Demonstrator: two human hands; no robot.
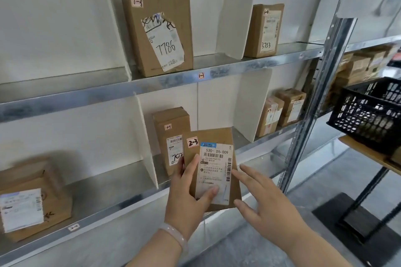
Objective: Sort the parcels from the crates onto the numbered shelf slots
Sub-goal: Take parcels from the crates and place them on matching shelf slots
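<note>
- Holding the parcel (213, 134) upright in front of the lower shelf (104, 208), the left hand (186, 193) grips its left edge. The thumb (208, 194) lies across the paper label (217, 171), one finger runs up the front, and the other fingers are hidden behind.
- The right hand (267, 204) is spread wide with straight fingers and holds nothing. Its forefinger and thumb sit at the parcel's right edge; whether they touch it I cannot tell.
- The parcel is a flat brown cardboard pack with a handwritten tag (192, 142) reading 2-3. It hangs just in front of a box (171, 128) that stands in the slot and is also marked 2-3, to the right of a white divider (147, 147).
- One hand carries it by a pinch alone, so it is probably light. The cardboard looks stiff and should not sag.
- The label is smooth paper and likely slicker than the bare board, so the two long edges look like the surest hold, one hand on each.
- Being thin, it may tip once stood up; leaning it against the box should steady it.
- A black crate (368, 119) sits well apart at the right.
</note>
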